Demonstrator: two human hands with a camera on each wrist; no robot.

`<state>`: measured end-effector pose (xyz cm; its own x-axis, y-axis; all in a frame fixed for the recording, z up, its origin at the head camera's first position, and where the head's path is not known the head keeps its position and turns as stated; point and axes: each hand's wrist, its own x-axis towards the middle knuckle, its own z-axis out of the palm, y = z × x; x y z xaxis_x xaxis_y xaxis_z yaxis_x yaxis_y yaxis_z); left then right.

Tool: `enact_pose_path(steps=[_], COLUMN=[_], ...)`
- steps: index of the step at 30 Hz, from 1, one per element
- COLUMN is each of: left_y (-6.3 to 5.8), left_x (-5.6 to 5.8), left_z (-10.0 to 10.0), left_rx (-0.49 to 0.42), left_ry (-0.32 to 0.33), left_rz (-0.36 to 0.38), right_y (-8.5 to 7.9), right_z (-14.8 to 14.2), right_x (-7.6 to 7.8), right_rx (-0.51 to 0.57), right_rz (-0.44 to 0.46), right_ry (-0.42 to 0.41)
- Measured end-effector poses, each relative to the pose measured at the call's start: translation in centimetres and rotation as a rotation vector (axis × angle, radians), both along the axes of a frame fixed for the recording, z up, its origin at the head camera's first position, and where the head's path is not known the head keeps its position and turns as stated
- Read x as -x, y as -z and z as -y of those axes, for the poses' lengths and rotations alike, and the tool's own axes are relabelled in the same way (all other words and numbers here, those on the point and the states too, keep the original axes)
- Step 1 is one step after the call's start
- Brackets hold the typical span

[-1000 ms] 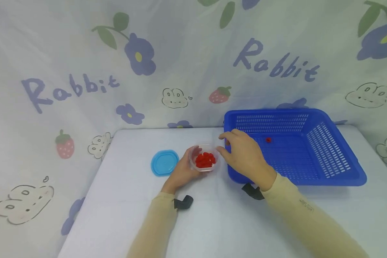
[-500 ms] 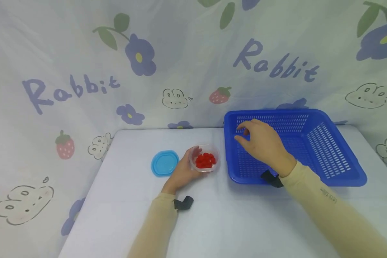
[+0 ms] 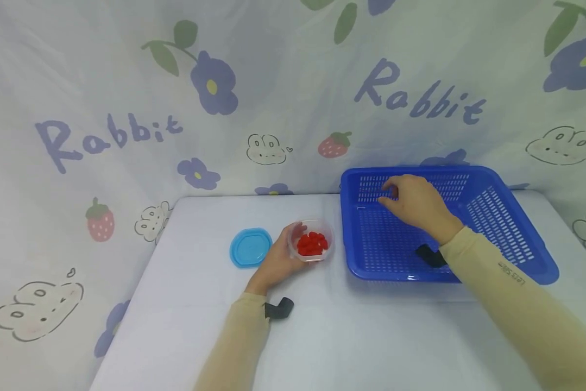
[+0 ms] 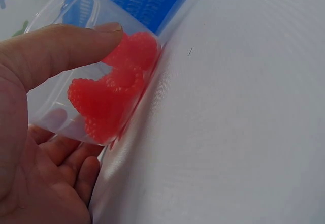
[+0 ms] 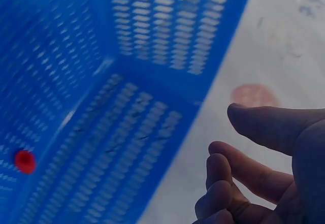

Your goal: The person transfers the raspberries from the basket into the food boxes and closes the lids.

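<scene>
My left hand grips a clear plastic tub standing on the white table. The thumb presses its near side in the left wrist view, with other fingers around the far side. Several bumpy red raspberries lie heaped at the tub's bottom. Over the blue basket hovers my right hand, its thumb and loosely curled fingers apart with nothing between them. One red raspberry lies on the basket floor in the right wrist view. In the head view my right hand hides it.
A light blue lid lies flat on the table just left of my left hand. The slotted blue basket takes up the table's back right. Behind the table hangs a printed cloth.
My right hand has moved right, from beside the tub to over the basket, covering the raspberry there in the head view. My left hand and the tub have stayed in place.
</scene>
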<state>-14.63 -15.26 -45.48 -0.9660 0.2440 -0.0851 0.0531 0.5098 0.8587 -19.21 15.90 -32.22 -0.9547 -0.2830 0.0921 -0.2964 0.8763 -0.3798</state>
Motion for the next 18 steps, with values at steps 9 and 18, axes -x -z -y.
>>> enact_pose_path(steps=[9,18], left_y=[-0.1,-0.2], left_x=[-0.1,-0.2], left_z=[-0.1,-0.1], left_rx=[0.008,0.018], left_ry=[0.004,-0.009], left_rz=[-0.01,-0.011], right_y=[1.9,3.5], right_z=[-2.8,-5.1], right_x=[2.2,3.8], right_rx=[-0.046,-0.144], right_rz=[0.129,0.214], right_ry=[0.024,0.004])
